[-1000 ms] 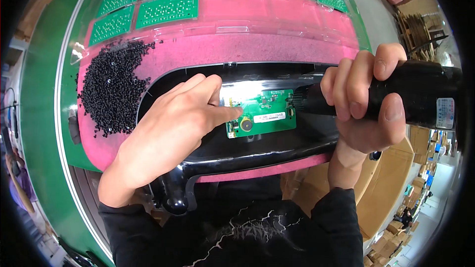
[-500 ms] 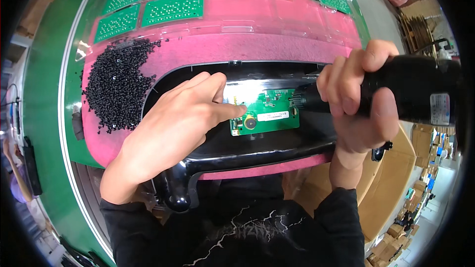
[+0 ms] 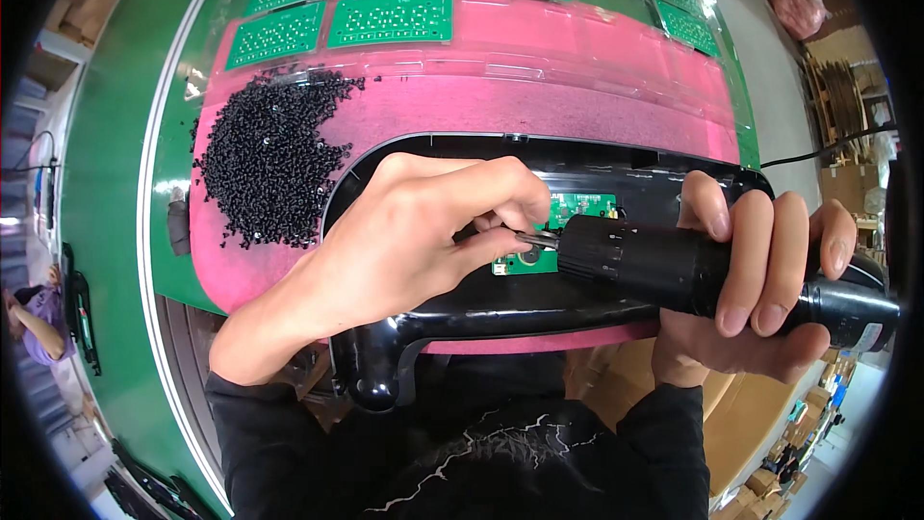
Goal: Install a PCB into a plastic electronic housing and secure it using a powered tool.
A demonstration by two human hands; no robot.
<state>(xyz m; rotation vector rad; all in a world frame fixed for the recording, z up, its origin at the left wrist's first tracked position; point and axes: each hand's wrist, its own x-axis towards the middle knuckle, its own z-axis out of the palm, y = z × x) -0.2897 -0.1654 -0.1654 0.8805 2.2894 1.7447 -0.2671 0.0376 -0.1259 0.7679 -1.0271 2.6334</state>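
My right hand [image 3: 770,270] is wrapped around a black electric screwdriver [image 3: 645,255], which lies nearly level and points left. At its front end, the metal bit [image 3: 541,241] meets my left hand [image 3: 433,231]. Thumb and forefinger are pinched at the bit's tip; anything small between them is too hidden to make out. Just beneath both is a green circuit board [image 3: 587,203], partly covered by the hand and the tool. The board sits inside a black plastic housing [image 3: 481,322] with a rounded leg at its near left corner.
A heap of small black screws [image 3: 269,164] lies left of the housing on the pink mat [image 3: 443,111]. Beyond it, clear trays hold several green circuit boards [image 3: 390,19]. The green table [image 3: 125,154] extends left. A cable [image 3: 828,146] runs at right, above cardboard boxes.
My left hand has gone from pointing a finger at the board to pinching at the bit's tip. The screwdriver has turned and come over the board. The whole view has shifted.
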